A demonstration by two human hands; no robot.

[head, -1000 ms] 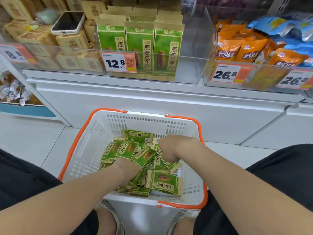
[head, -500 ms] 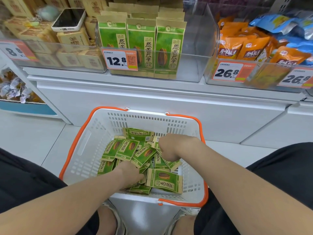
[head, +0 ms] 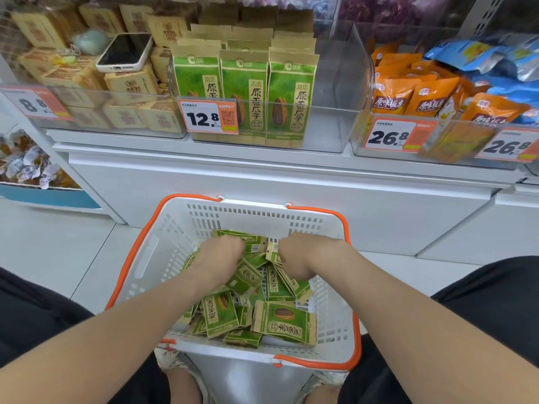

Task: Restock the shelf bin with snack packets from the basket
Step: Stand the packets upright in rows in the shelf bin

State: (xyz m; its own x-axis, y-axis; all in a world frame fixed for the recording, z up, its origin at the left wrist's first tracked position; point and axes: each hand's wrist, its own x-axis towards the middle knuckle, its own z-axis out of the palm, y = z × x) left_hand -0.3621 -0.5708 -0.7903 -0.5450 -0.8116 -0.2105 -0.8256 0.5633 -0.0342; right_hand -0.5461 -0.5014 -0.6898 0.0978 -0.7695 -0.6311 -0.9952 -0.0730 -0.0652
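A white basket with orange handles (head: pixel 151 258) sits on the floor in front of me, holding several small green snack packets (head: pixel 283 319). My left hand (head: pixel 218 255) is down in the pile near the basket's far side, fingers closed around green packets. My right hand (head: pixel 297 255) is beside it, closed on a bunch of packets that fan out under it. Above, the clear shelf bin (head: pixel 335 118) with the 12.8 price tag holds upright rows of green packets (head: pixel 248 91); its right part has no packets.
A phone (head: pixel 125 52) lies on brown packets (head: pixel 131 86) in the left bin. Orange and blue bags (head: pixel 423 94) fill the right bin. A white cabinet front (head: pixel 291 182) stands behind the basket. My knees in dark clothing flank the basket.
My left hand moved from the basket's near side up to the far side of the pile, close to my right hand. Some packets shifted. The view tilted slightly.
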